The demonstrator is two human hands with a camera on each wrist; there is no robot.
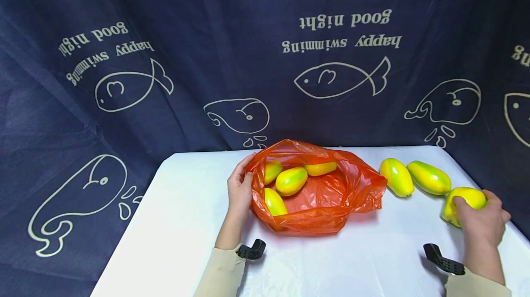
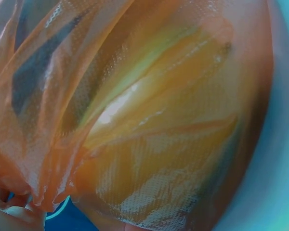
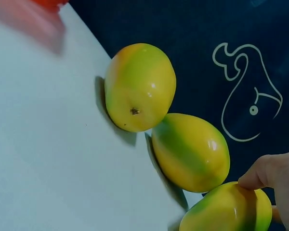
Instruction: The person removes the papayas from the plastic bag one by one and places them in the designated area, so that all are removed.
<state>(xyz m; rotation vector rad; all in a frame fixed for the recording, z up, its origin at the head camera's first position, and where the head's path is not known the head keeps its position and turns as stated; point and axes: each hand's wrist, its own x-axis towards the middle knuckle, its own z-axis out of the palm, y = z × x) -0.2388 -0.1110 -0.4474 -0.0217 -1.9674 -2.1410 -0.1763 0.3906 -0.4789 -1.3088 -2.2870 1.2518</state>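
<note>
An orange-red plastic bag point(image 1: 306, 218) lies on its side at the middle of the table, its mouth spread wide. Several yellow-green papayas point(image 1: 291, 181) are inside. My left hand point(image 1: 241, 189) grips the bag's left rim; in the left wrist view a papaya point(image 2: 149, 115) shows through the thin plastic above the fingers. Over at the right edge, my right hand point(image 1: 485, 221) holds a papaya point(image 1: 472, 197) between thumb and fingers. Two more papayas lie beside it, a greener one point(image 1: 429, 177) and a yellower one point(image 1: 397, 177) closer to the bag.
The white table point(image 1: 178, 223) ends at a dark blue curtain point(image 1: 248, 57) printed with fish and whales, behind it and along both sides. Each wrist wears a black band mount, one on the left point(image 1: 251, 249) and one on the right point(image 1: 444, 260).
</note>
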